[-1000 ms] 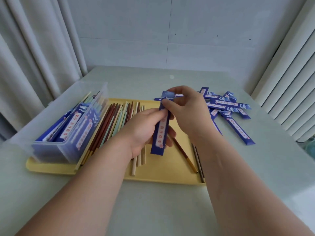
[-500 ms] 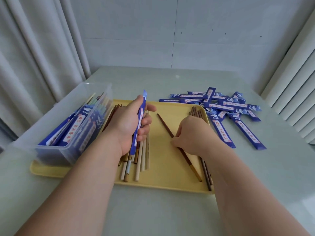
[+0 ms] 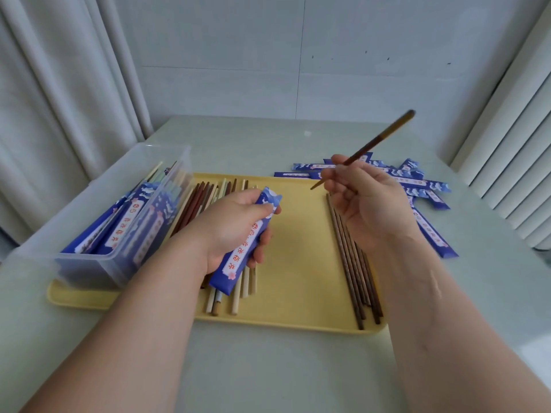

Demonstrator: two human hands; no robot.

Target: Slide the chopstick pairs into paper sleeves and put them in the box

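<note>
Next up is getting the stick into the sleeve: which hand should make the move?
Right. The right hand pinches the brown chopstick in the air, its lower tip aimed toward the mouth of the blue sleeve. The left hand grips that sleeve over the yellow tray and probably only needs to steady it.

Plain indoor room (curtains (image 3: 53,114), table (image 3: 268,377))

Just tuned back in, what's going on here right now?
A person is sleeving chopsticks. The left hand grips a blue printed paper sleeve above the yellow tray, while the right hand holds a dark brown chopstick raised, not yet inside the sleeve. The clear plastic box on the left holds sleeved pairs; more blue sleeves lie on the table to the right.
</note>
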